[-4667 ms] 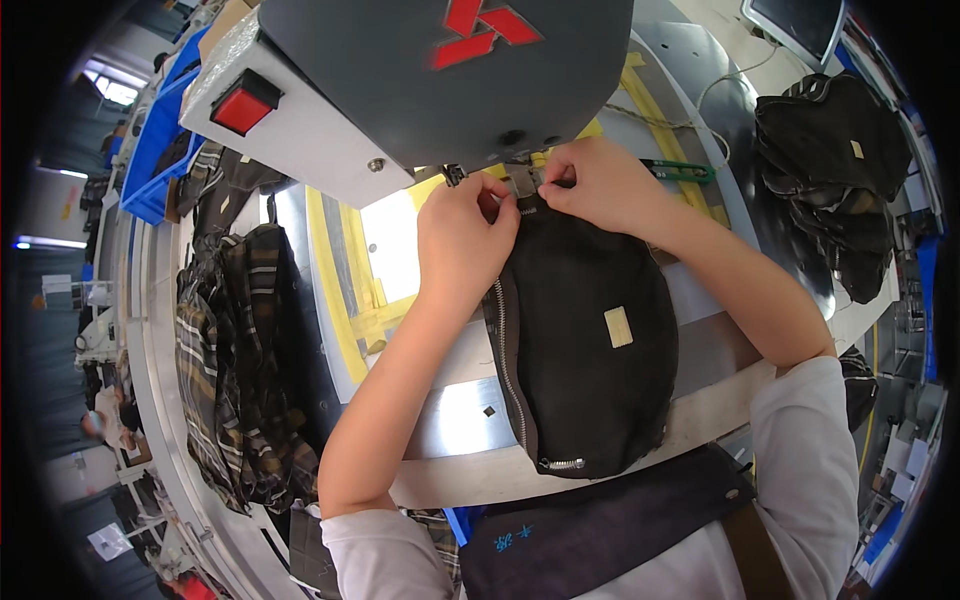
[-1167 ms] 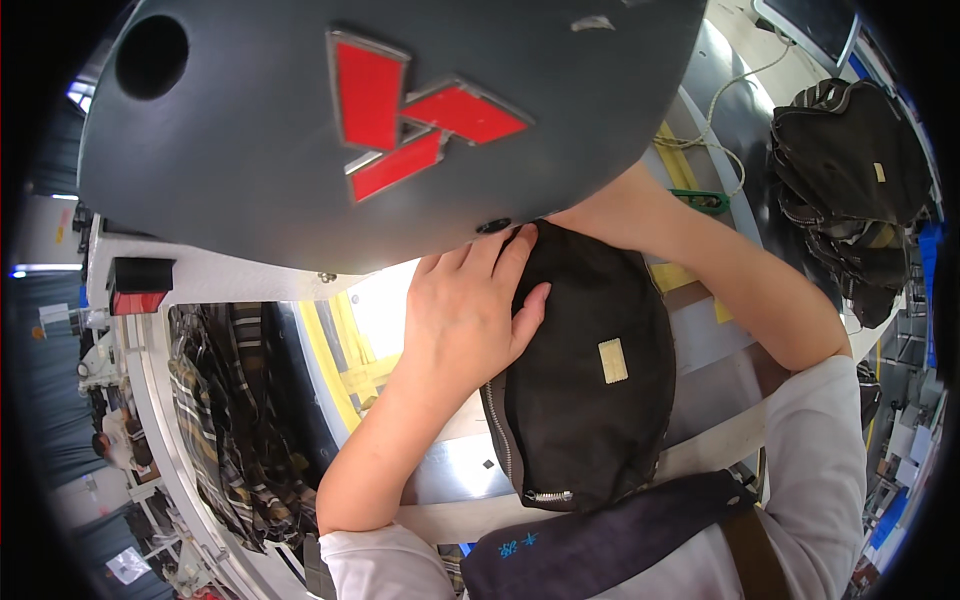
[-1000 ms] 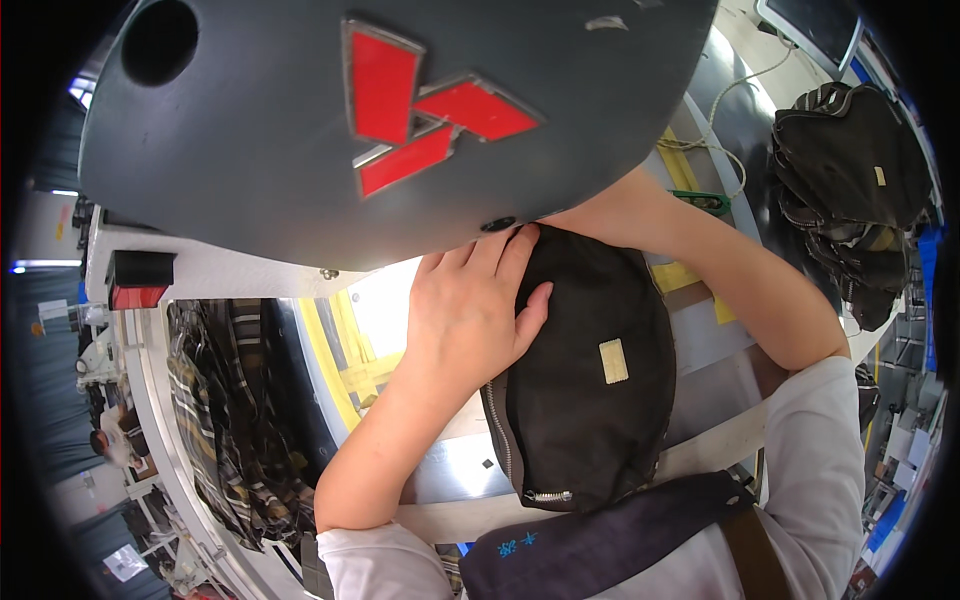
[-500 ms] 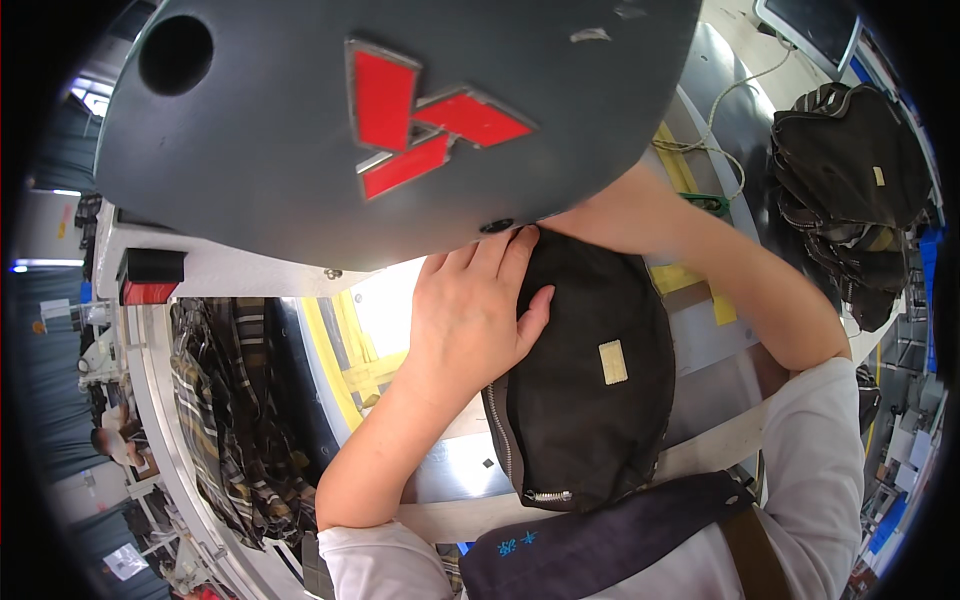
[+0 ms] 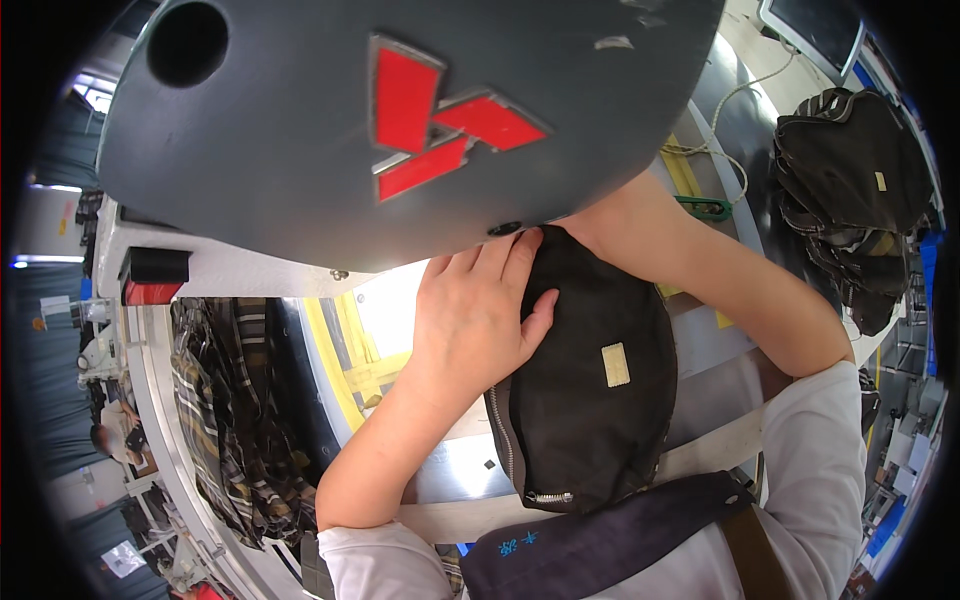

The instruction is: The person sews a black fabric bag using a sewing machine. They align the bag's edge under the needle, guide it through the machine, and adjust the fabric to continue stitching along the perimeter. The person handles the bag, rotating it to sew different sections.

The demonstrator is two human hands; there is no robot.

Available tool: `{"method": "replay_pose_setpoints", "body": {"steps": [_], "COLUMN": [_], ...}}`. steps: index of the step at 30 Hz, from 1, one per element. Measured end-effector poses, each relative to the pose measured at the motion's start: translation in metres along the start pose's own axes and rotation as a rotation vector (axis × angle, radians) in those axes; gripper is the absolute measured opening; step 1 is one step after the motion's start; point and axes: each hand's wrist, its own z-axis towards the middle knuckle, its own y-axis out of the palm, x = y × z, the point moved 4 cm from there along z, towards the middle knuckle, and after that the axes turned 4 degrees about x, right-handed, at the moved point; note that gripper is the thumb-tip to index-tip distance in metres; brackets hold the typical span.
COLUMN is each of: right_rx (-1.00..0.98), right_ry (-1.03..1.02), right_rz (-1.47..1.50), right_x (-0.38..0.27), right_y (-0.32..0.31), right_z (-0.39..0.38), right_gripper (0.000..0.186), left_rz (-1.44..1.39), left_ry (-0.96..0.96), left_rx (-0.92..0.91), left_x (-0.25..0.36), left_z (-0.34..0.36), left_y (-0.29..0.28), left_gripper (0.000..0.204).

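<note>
A black fabric bag [image 5: 590, 430] lies under the rounded dark grey head of a sewing machine [image 5: 300, 180]. It has a pale patch [image 5: 614, 365] and a metal zipper [image 5: 503, 432] down its left edge. My left hand [image 5: 475, 315] rests flat at the bag's upper left edge, fingers stretched forward, thumb spread onto the black fabric. Its fingertips reach the machine head's lower rim. My right hand [image 5: 605, 220] is at the bag's far end, mostly behind the machine head. Only its back and wrist show; the fingers and whatever they touch are hidden.
Plaid cloth pieces [image 5: 235, 420] hang at the left. More black bags [image 5: 855, 170] are piled at the right, beyond a green-handled tool [image 5: 705, 207] on a cord. Yellow tape [image 5: 345, 370] marks the work surface. A screen [image 5: 815, 35] stands at the upper right.
The machine head appears slightly farther right in the picture. Both hands and the bag keep nearly the same places, with my right forearm shifted slightly.
</note>
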Motion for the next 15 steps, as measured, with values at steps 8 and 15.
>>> {"method": "replay_pose_setpoints", "body": {"steps": [8, 15], "right_rx": [-0.049, -0.064], "right_ry": [-0.148, -0.137], "right_rz": [-0.138, -0.177], "right_x": [-0.014, -0.021], "right_y": [-0.005, -0.008], "right_z": [0.000, -0.010], "right_gripper": [0.014, 0.017], "left_rz": [0.021, 0.008], "left_ry": [-0.024, -0.007], "left_rx": [-0.062, -0.037], "left_x": [0.003, 0.004], "left_z": [-0.002, 0.001], "left_y": [0.000, -0.001], "left_gripper": [0.048, 0.049]}}
